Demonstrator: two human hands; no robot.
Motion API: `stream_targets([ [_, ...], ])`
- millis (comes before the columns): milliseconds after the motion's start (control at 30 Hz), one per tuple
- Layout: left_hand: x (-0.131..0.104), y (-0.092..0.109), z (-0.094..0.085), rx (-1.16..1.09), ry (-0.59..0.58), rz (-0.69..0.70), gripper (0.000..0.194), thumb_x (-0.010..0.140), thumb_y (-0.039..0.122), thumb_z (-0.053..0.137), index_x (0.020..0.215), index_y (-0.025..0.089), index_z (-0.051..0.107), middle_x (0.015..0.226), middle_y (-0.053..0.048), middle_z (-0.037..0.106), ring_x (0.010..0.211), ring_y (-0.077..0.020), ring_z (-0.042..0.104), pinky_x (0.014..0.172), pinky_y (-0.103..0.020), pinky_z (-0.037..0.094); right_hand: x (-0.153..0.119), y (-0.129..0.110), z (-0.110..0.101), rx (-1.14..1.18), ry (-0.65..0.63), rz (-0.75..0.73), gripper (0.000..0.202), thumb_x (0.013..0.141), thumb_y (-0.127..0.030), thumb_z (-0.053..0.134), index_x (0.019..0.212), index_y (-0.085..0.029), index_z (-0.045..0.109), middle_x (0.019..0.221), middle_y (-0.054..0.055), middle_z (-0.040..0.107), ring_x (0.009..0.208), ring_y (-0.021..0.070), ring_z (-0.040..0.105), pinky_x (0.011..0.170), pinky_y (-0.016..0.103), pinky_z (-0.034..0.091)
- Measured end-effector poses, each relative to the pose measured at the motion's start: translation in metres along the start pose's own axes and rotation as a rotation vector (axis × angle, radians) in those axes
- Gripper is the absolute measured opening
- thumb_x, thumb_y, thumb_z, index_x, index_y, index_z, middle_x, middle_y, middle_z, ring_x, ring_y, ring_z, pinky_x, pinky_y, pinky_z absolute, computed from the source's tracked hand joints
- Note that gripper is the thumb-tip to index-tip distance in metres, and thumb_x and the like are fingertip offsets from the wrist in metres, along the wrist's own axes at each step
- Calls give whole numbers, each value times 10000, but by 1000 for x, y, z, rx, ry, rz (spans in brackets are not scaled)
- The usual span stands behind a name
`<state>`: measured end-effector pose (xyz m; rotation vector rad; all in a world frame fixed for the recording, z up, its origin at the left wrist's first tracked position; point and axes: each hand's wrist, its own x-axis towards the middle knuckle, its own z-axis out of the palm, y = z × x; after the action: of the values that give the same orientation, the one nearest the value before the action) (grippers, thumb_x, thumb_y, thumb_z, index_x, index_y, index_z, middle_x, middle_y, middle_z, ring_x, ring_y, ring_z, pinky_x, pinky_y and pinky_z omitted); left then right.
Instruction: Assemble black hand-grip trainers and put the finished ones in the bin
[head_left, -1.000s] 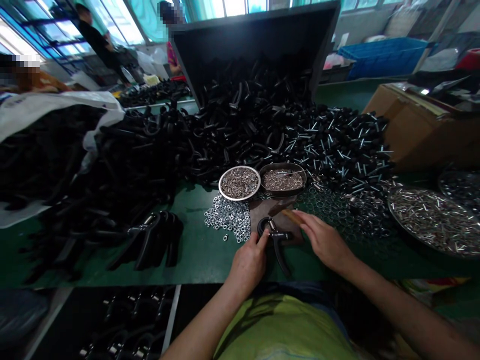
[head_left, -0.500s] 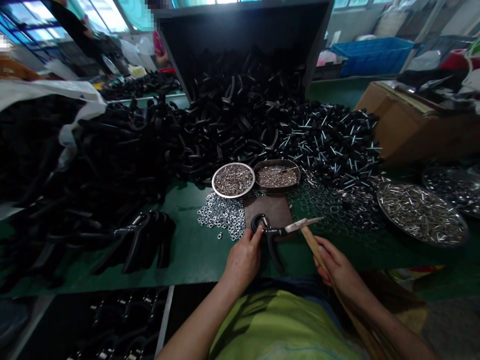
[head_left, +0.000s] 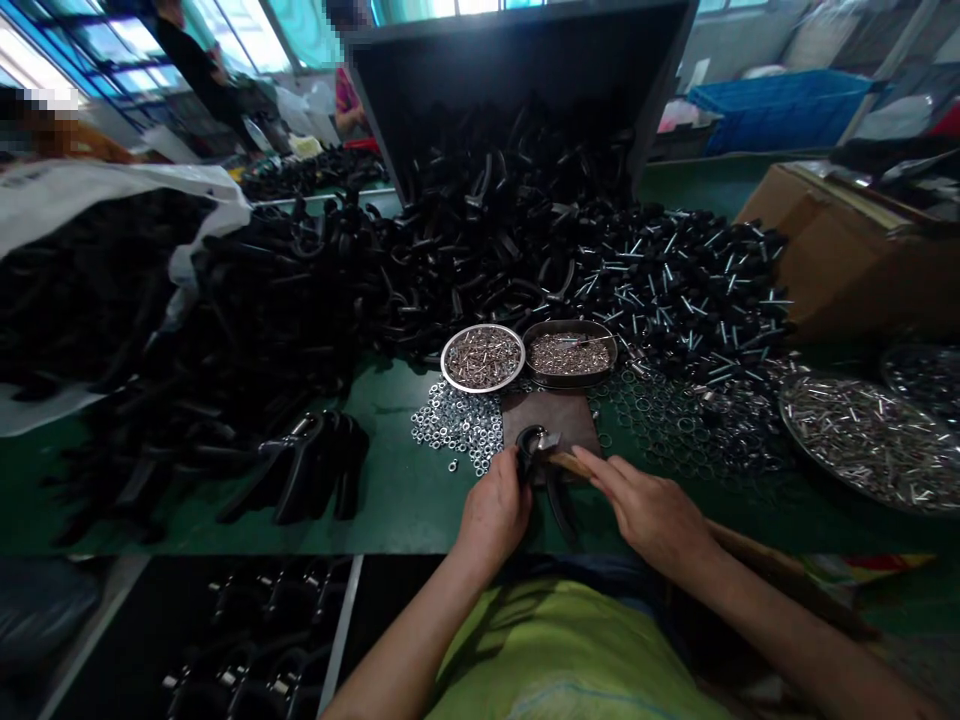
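My left hand (head_left: 495, 508) is closed round a black plastic spring clamp (head_left: 559, 508), whose curved jaw lies over a brown square plate (head_left: 587, 416). A hammer (head_left: 571, 463) is in my closed right hand (head_left: 651, 508), gripped by its wooden handle. The hammer's metal head is right at the clamp's spring end, overlapping it in view; I cannot tell whether they touch. Loose metal nuts (head_left: 454, 420) lie to the left of the plate. Just behind it stand a round dish (head_left: 445, 372) of small pins and a dark oval tin (head_left: 570, 381) of tiny metal parts.
Black clamp parts (head_left: 450, 265) are heaped across the back, before a tilted grey bin (head_left: 525, 60). Assembled clamps (head_left: 300, 465) stand at left. Screws with black knobs (head_left: 675, 285), wire rings (head_left: 652, 415), a bowl of pins (head_left: 870, 430) and a cardboard box (head_left: 832, 255) are at right. People are beyond.
My right hand has moved left and forward, carrying the hammer head onto the clamp's spring end. My left hand still holds the clamp. The whole view has shifted slightly.
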<state>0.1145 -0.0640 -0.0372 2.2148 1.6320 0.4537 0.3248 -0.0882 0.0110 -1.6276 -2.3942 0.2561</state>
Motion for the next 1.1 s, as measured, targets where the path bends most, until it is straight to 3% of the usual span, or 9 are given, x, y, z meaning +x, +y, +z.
stream_targets([
  [133, 1, 2, -1, -21, -8, -9, 468, 797, 124, 451, 1253, 123, 344, 1097, -146, 565, 965, -238, 594, 805, -347, 490, -1, 1, -1, -36, 143, -21, 465, 928, -173, 331, 1385, -243, 377, 912, 47, 634, 744, 158, 626, 621, 261, 481],
  [233, 1, 3, -4, -12, -34, -12, 493, 797, 120, 452, 1283, 131, 366, 1089, -140, 555, 937, -236, 594, 785, -342, 487, -6, 4, 4, -83, 117, -55, 474, 919, -146, 346, 1378, -257, 390, 824, 26, 618, 707, 148, 616, 595, 248, 465],
  [367, 5, 2, -13, -94, -80, 11, 487, 822, 119, 438, 1285, 264, 476, 1018, -86, 546, 822, -193, 592, 734, -316, 477, -22, 22, 14, -78, 169, 19, 439, 931, -199, 385, 1362, -274, 407, 900, 23, 634, 726, 134, 615, 630, 244, 467],
  [533, 12, 3, -22, -743, -92, -174, 450, 835, 239, 517, 1283, 279, 507, 978, -60, 594, 787, -169, 592, 689, -289, 491, -60, 66, 29, -183, 366, 110, 401, 908, -193, 452, 1296, -284, 492, 965, 38, 626, 803, 139, 598, 721, 257, 457],
  [633, 13, 12, -20, -1242, -198, -450, 567, 808, 335, 585, 1339, 218, 427, 990, -86, 631, 641, -140, 603, 494, -228, 471, -74, 87, 37, -317, 336, 113, 372, 890, -200, 482, 1246, -279, 553, 938, 52, 621, 794, 162, 578, 698, 285, 437],
  [700, 12, 21, -17, -1458, -236, -591, 584, 780, 334, 632, 1311, 170, 454, 1058, -129, 639, 699, -163, 640, 516, -235, 495, -72, 93, 37, -373, 290, 114, 341, 878, -226, 504, 1206, -263, 590, 921, 64, 627, 813, 192, 566, 692, 312, 418],
  [800, 8, 36, -14, -1655, -220, -716, 536, 741, 279, 684, 1236, 137, 534, 1222, -161, 585, 945, -231, 643, 772, -326, 533, -47, 91, 28, -342, 276, 95, 267, 872, -260, 513, 1099, -240, 653, 944, 77, 639, 932, 235, 540, 766, 356, 394],
  [900, -1, 47, -16, -1690, -185, -717, 509, 717, 265, 712, 1197, 152, 585, 1335, -126, 511, 1177, -258, 521, 1010, -374, 400, 1, 84, 10, -191, 307, 69, 248, 887, -259, 477, 1026, -212, 678, 956, 82, 643, 982, 224, 514, 800, 340, 385],
  [1100, -14, 51, -35, -1424, -249, -550, 516, 748, 329, 680, 1240, 227, 561, 1394, -67, 454, 1320, -238, 353, 1104, -372, 242, 134, 91, -12, -182, 144, 178, 290, 892, -314, 446, 929, -201, 711, 965, 85, 664, 979, 230, 481, 807, 338, 362],
])
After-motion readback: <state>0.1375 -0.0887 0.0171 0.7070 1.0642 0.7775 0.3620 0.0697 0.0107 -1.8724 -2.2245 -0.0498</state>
